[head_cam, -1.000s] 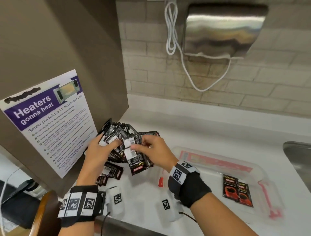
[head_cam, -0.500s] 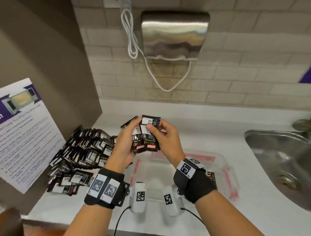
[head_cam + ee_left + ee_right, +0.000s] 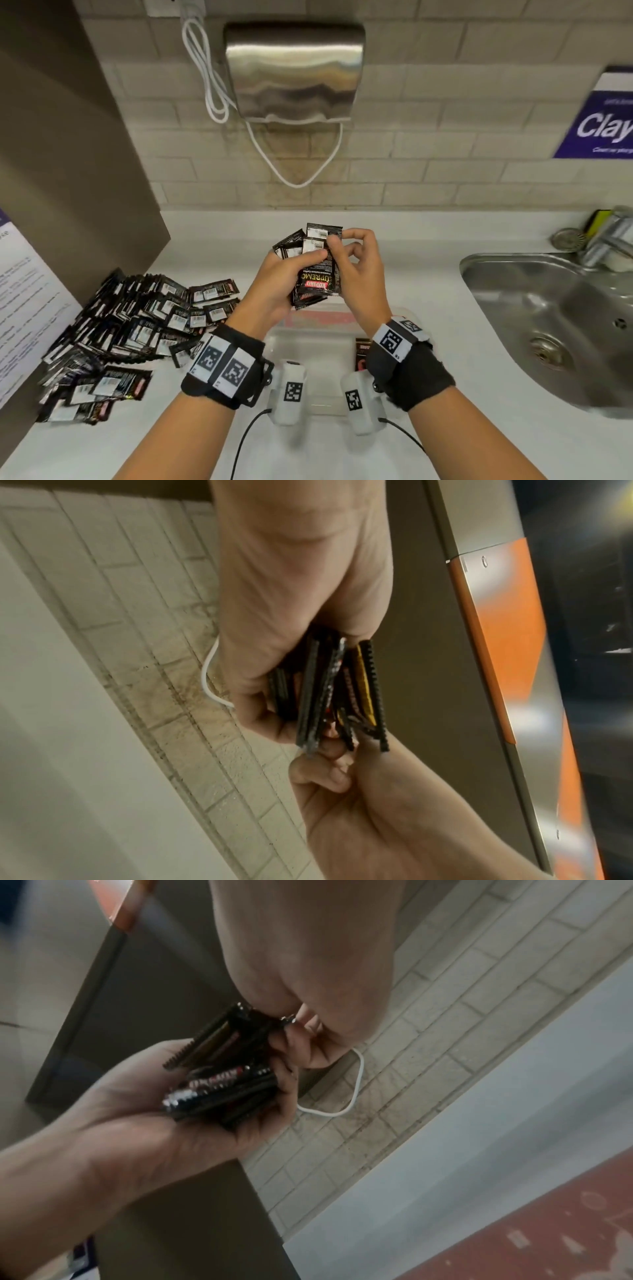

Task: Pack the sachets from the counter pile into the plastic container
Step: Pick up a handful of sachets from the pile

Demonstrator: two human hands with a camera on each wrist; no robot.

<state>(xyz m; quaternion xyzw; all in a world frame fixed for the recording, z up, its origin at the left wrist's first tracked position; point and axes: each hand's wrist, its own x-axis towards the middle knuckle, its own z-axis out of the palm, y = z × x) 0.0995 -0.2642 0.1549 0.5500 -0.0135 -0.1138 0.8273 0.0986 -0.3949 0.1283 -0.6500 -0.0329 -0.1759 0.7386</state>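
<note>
A bundle of black sachets (image 3: 317, 274) is held upright above the clear plastic container (image 3: 284, 337). My left hand (image 3: 298, 262) grips the bundle from the left, thumb across its front. My right hand (image 3: 339, 241) pinches the top edges of the sachets with thumb and fingertips. The left wrist view shows the sachets (image 3: 329, 693) edge-on in my left hand (image 3: 301, 593), and the right wrist view shows the sachets (image 3: 226, 1088) fanned in the left palm. The big counter pile (image 3: 137, 325) lies to the left. One sachet (image 3: 362, 346) shows inside the container; my wrists hide the rest.
A steel sink (image 3: 548, 325) sits right of the container, with a tap and sponge (image 3: 603, 233) behind it. A metal dryer (image 3: 294, 68) with a white cable (image 3: 212, 85) hangs on the tiled wall. A brown cabinet side (image 3: 68, 171) bounds the pile.
Both hands lifted a bundle of sachets off the pile and carried it right, over the container. The right hand's fingers have shifted to the bundle's top edges.
</note>
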